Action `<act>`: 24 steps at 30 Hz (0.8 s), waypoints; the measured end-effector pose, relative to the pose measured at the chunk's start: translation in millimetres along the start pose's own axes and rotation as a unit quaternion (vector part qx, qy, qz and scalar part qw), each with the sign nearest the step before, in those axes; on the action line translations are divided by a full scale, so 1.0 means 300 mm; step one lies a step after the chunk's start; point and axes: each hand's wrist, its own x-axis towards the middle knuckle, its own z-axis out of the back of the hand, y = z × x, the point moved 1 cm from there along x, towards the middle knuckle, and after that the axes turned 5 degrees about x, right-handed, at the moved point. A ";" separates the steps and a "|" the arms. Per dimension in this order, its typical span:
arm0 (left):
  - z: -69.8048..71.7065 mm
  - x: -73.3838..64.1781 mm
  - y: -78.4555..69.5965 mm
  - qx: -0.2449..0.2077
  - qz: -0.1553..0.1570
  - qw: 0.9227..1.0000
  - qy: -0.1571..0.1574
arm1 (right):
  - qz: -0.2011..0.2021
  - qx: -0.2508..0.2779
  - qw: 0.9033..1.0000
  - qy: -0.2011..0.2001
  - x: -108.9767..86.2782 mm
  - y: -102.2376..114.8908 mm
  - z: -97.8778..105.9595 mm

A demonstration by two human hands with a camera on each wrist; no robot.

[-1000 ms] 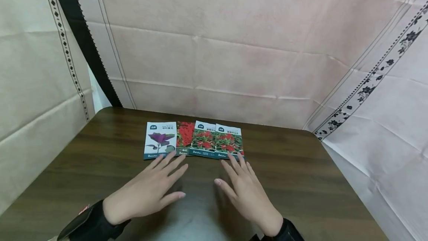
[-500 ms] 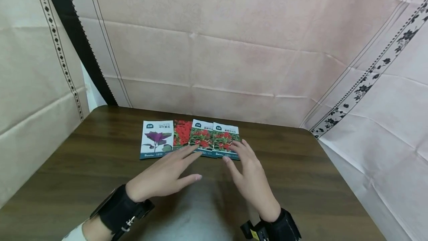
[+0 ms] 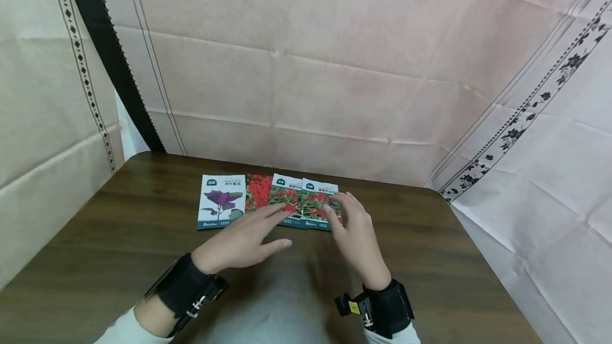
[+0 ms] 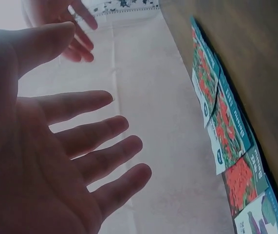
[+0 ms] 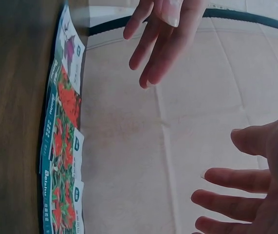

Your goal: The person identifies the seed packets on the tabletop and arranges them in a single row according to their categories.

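Flat seed packets lie overlapping in a row on the brown table. The leftmost, a purple-leaf seed packet (image 3: 221,200), adjoins a partly covered red-flower seed packet (image 3: 258,191). Right of these are two matching seed packets with red blooms among green leaves, a nearer-middle seed packet (image 3: 285,192) and a rightmost seed packet (image 3: 317,200). My left hand (image 3: 241,240) hovers in front of the row, fingers spread and pointing right. Over the right end is my right hand (image 3: 356,238), its fingers slightly bent. Both wrist views show the hands apart from the packets, holding nothing.
The brown table (image 3: 430,259) has its far edge just behind the packets. A pale cloth backdrop (image 3: 306,84) rises behind it, with more cloth at both sides. A black strapped device (image 3: 186,291) sits on the left wrist, another strapped device (image 3: 384,307) on the right.
My left hand has moved right, turning so its fingers point rightward. My right hand has risen slightly toward the rightmost packet, its fingers bending. The packets keep their arrangement.
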 end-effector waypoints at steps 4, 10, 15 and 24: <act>-0.001 0.018 0.012 -0.010 0.012 1.000 -0.002 | -0.009 0.013 1.000 -0.002 0.010 -0.017 -0.010; -0.007 0.048 0.014 -0.020 0.023 1.000 -0.002 | -0.023 0.021 1.000 0.000 0.028 -0.041 -0.009; -0.024 0.075 0.017 -0.039 0.025 0.999 0.003 | -0.046 0.031 0.998 0.001 0.040 -0.077 -0.002; -0.056 0.123 0.043 -0.099 0.026 0.995 -0.004 | -0.082 0.072 0.994 -0.008 0.056 -0.137 0.008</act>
